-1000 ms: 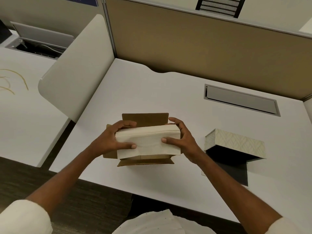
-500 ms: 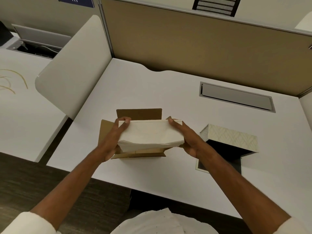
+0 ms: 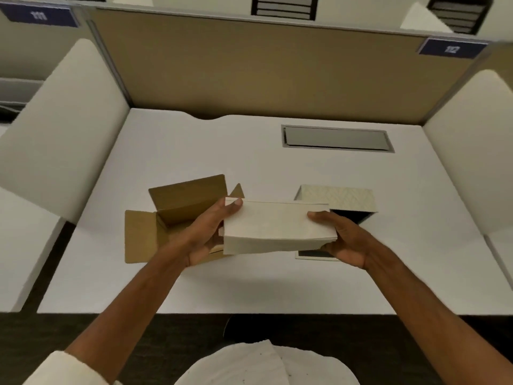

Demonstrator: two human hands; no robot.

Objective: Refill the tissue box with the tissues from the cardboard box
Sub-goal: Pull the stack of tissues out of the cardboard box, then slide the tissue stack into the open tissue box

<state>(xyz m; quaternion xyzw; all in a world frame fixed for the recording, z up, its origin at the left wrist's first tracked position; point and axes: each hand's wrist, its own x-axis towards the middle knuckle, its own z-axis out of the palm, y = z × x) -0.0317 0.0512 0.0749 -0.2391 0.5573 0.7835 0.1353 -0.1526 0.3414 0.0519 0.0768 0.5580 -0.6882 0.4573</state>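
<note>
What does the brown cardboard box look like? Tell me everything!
The brown cardboard box is plain, unprinted card, lying on the white desk with its flaps folded open: one stands up at the back, one sticks out flat to the left. The part of its inside that shows looks empty. The left hand crosses in front of its right end, hiding that part. It sits left of the patterned tissue box.

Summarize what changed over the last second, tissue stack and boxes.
The cream stack of folded tissues came up out of the open brown cardboard box and moved right, toward the pale patterned tissue box. It is now clear of the carton, partly in front of the tissue box. Left hand and right hand kept their grip on its ends. Both boxes stayed on the white desk.
</note>
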